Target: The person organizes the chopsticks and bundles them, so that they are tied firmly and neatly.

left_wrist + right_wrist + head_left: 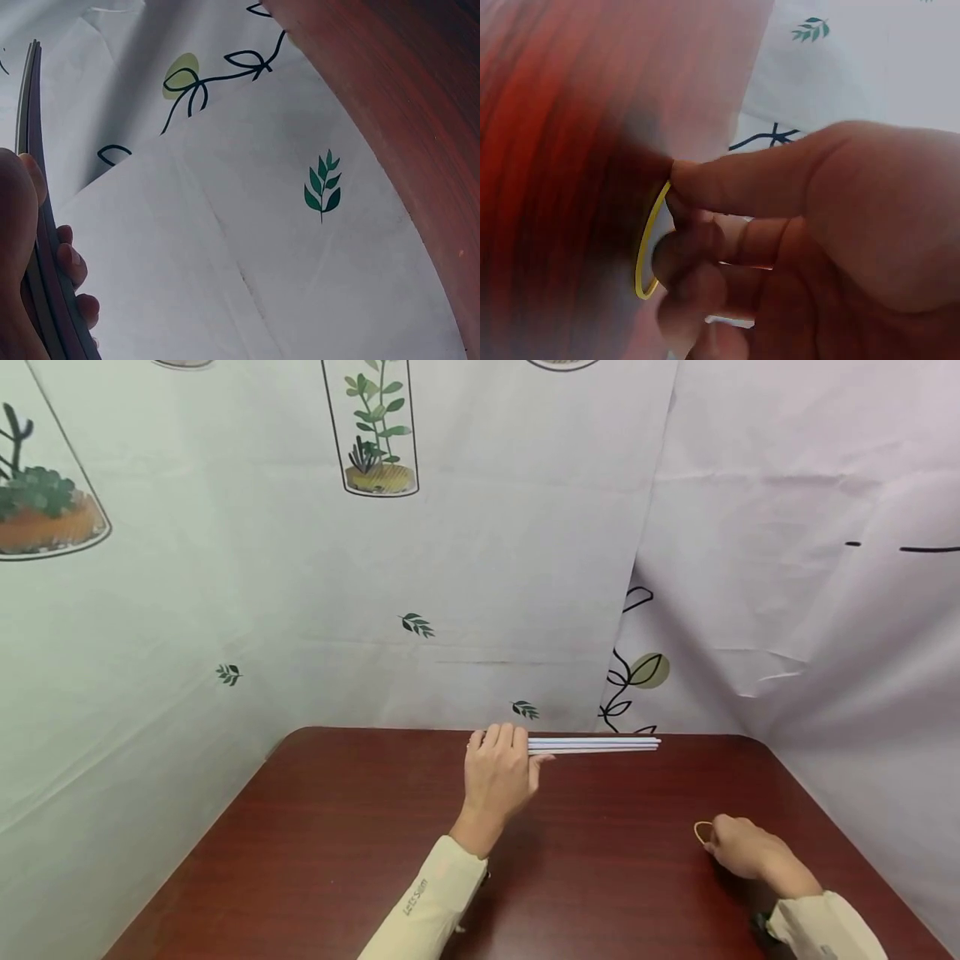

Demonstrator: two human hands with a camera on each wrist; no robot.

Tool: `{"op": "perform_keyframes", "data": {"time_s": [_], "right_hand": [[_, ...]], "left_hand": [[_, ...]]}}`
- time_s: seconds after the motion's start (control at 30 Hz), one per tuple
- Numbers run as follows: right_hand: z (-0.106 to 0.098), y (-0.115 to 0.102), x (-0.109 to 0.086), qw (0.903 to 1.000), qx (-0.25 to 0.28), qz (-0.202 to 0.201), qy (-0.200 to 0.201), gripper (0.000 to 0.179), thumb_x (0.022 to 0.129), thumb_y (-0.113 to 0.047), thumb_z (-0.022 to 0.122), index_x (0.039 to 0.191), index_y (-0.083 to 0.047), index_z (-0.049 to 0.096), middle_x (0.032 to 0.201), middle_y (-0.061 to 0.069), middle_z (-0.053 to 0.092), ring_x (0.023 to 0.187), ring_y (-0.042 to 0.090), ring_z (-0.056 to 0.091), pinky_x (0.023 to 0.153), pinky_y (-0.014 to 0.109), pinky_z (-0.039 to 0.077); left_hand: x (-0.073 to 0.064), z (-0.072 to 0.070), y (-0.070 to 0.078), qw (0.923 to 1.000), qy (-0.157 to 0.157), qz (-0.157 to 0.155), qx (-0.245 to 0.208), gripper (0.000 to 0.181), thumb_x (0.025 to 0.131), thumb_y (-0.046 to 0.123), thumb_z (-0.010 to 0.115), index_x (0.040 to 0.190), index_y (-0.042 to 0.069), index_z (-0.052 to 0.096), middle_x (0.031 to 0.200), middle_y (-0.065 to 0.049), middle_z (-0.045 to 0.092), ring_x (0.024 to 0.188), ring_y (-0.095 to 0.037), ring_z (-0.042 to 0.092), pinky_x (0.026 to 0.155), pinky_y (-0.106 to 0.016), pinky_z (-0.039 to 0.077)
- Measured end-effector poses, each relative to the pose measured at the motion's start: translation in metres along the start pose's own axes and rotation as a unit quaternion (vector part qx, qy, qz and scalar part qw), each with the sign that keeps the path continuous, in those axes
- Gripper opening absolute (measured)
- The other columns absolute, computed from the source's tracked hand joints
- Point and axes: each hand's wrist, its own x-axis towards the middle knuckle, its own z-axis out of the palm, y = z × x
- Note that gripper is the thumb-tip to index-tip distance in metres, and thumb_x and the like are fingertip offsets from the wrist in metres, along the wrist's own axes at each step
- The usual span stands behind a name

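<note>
The left hand (497, 777) gripped slender, pale, straight sticks (592, 744), ends jutting rightward past the thumb — the right hand (750, 847) pinched a thin yellow loop (643, 244), which bowed beyond its fingertips — over a red-brown wood-grained table (360, 835).

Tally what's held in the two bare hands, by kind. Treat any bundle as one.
Bundle of thin, pale, straight sticks, in the left hand: 1 (individual sticks too close together to count)
Thin yellow rubber-band-like loop, in the right hand: 1
Total: 2
</note>
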Motion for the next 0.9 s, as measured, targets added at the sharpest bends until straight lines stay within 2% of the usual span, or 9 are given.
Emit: {"op": "perform_keyframes", "data": {"time_s": [0.13,0.23,0.27,0.33,0.5,0.53,0.6,0.7,0.9], "right_hand": [[0.001,0.004,0.004,0.9961,0.06,-0.046,0.046,0.027,0.092,-0.01,0.061,0.067,-0.012,0.05,0.061,-0.004,0.045,0.055,0.009,0.042,0.054,0.028,0.036],[-0.002,0.003,0.008,0.9726,0.207,-0.078,0.072,0.019,0.094,-0.004,0.056,0.076,-0.002,0.054,0.065,-0.001,0.054,0.06,0.006,0.053,0.057,0.024,0.046],[-0.003,0.002,0.009,0.9567,0.271,-0.082,0.07,0.014,0.095,-0.003,0.054,0.082,0.001,0.055,0.069,0.001,0.058,0.064,0.005,0.058,0.06,0.024,0.05],[-0.009,-0.003,0.01,0.9052,0.414,-0.08,0.053,0.012,0.099,-0.001,0.049,0.092,0.006,0.057,0.076,0.006,0.064,0.071,0.009,0.066,0.066,0.027,0.056],[-0.029,-0.019,0.011,0.7279,0.682,-0.075,0.002,0.021,0.101,0.001,0.041,0.101,-0.005,0.062,0.091,0.005,0.067,0.082,0.014,0.069,0.075,0.028,0.057],[-0.033,-0.022,0.011,0.6966,0.712,-0.085,-0.009,0.025,0.101,0.003,0.039,0.102,-0.006,0.063,0.093,0.005,0.068,0.083,0.015,0.068,0.076,0.029,0.057],[-0.039,-0.027,0.011,0.648,0.753,-0.111,-0.026,0.032,0.101,0.006,0.035,0.103,-0.007,0.063,0.097,0.006,0.068,0.084,0.016,0.067,0.076,0.028,0.056],[-0.044,-0.035,0.012,0.6143,0.775,-0.144,-0.022,0.033,0.101,0.01,0.032,0.104,-0.007,0.061,0.102,0.007,0.069,0.087,0.018,0.068,0.075,0.027,0.056],[-0.047,-0.049,0.019,0.5793,0.794,-0.185,0.0,0.026,0.099,0.012,0.041,0.098,0.0,0.063,0.106,0.013,0.073,0.099,0.022,0.072,0.08,0.024,0.055]], "left_hand": [[0.0,-0.001,-0.001,0.9999,-0.013,-0.006,0.001,0.048,0.095,0.055,0.048,0.077,0.011,0.057,0.071,-0.001,0.053,0.072,-0.02,0.056,0.075,-0.035,0.046],[0.0,-0.001,-0.002,0.9998,-0.017,-0.006,0.004,0.048,0.095,0.056,0.047,0.077,0.012,0.056,0.07,-0.001,0.052,0.072,-0.02,0.055,0.074,-0.035,0.046],[0.0,-0.001,-0.002,0.9999,-0.015,-0.005,0.004,0.048,0.095,0.056,0.047,0.077,0.012,0.056,0.07,-0.001,0.052,0.072,-0.019,0.055,0.074,-0.035,0.046],[0.0,-0.001,-0.001,0.9999,-0.01,-0.002,0.001,0.048,0.094,0.055,0.049,0.076,0.012,0.056,0.07,-0.001,0.052,0.071,-0.019,0.055,0.073,-0.034,0.046],[0.0,0.0,0.0,1.0,-0.001,0.001,-0.008,0.046,0.093,0.054,0.052,0.077,0.011,0.057,0.07,-0.001,0.053,0.072,-0.019,0.056,0.073,-0.034,0.047],[-0.001,0.0,0.0,1.0,-0.001,0.0,-0.007,0.046,0.093,0.054,0.051,0.076,0.011,0.057,0.07,-0.001,0.053,0.072,-0.019,0.056,0.073,-0.034,0.047],[-0.001,0.001,0.0,1.0,0.0,0.0,-0.006,0.047,0.093,0.055,0.051,0.076,0.012,0.057,0.07,-0.001,0.052,0.071,-0.019,0.056,0.073,-0.034,0.047],[-0.001,0.001,0.001,1.0,0.0,-0.001,-0.004,0.047,0.093,0.055,0.052,0.076,0.012,0.057,0.069,-0.001,0.052,0.071,-0.019,0.055,0.073,-0.034,0.047],[-0.001,0.002,0.003,0.9999,-0.006,-0.002,-0.009,0.047,0.092,0.055,0.055,0.076,0.011,0.057,0.07,-0.002,0.054,0.073,-0.019,0.056,0.074,-0.035,0.047]]}}
